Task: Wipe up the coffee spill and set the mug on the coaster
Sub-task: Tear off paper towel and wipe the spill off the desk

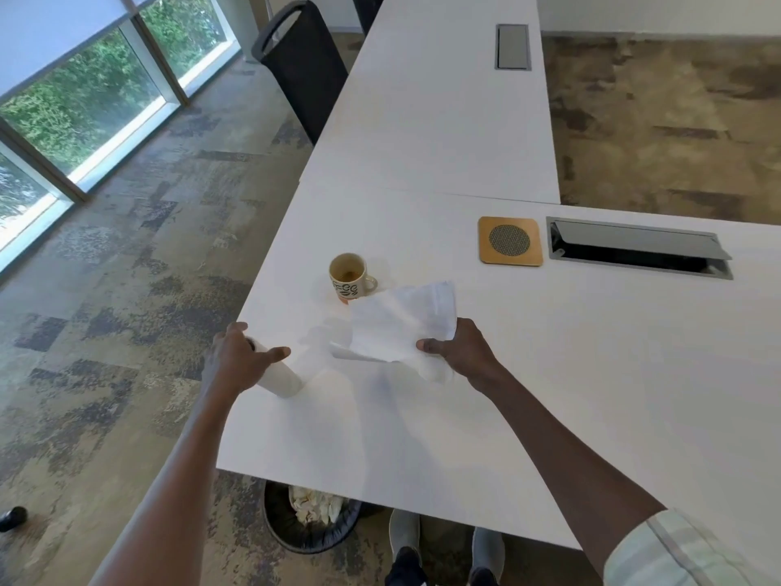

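1. Gripping a white paper-towel sheet [401, 325] in your right hand [460, 353], thumb and fingers pinched on its near right corner; the sheet hangs above the white worktop [591, 374], blurred.
2. Your left hand [236, 361] is closed over the top of the white paper-towel roll [283, 380], which stands tilted near the worktop's left edge.
3. Cream ceramic mug with dark lettering [348, 277] sits upright on the worktop just beyond the sheet, handle to the right, coffee residue inside. A small orange-brown coffee stain [344, 300] shows at its base.
4. Square wooden coaster with a round mesh centre [510, 241] lies empty, well apart from the mug, further right, just beside the open grey cable hatch [638, 249].
5. Black waste bin with crumpled paper [310, 518] stands under the near edge.
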A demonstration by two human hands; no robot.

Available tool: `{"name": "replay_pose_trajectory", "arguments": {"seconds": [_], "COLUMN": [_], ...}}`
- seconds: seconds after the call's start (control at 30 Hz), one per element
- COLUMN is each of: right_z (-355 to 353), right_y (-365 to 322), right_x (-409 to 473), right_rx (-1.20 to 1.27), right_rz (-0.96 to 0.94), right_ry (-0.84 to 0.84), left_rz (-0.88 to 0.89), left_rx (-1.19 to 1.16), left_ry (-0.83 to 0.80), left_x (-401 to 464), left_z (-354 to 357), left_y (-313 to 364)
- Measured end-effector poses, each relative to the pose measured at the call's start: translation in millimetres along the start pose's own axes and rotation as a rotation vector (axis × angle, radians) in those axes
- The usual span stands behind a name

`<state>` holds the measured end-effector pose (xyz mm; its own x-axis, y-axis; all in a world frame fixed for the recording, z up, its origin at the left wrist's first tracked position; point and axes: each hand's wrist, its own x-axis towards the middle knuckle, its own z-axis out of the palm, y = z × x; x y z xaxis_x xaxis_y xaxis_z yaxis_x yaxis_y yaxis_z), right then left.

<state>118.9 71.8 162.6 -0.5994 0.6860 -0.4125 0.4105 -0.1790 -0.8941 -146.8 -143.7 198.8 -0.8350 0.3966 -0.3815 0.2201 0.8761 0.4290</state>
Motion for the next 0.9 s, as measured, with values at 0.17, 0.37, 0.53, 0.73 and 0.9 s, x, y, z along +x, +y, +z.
{"name": "replay_pose_trajectory", "arguments": {"seconds": [0.17,0.37,0.53,0.73,0.9], "right_z": [-15,-39,-61,-93,-104], "right_y": [-4,-14,-37,-48,-22], "right_x": [-7,-13,-18,-23,-25], "right_rx": [0.044,-0.098,-0.274,-0.122,0.479], "right_rz": [-0.028,-0.103,-0.164,-0.181,-0.009], "right_ry": [-0.026,-0.153,-0.253,-0.199,-0.137], "left_rz": [0.035,0.498,0.657,0.611,0.45], "left_rx": [0.165,-0.016,-0.043,-0.115,-0.323], "left_ry": [0.19,0.236,-0.112,-0.157,-0.157], "left_x": [-16,-46,-68,-80,-94], "left_z": [2,15,40,60,73], "left_y": [23,89,140,157,168]}}
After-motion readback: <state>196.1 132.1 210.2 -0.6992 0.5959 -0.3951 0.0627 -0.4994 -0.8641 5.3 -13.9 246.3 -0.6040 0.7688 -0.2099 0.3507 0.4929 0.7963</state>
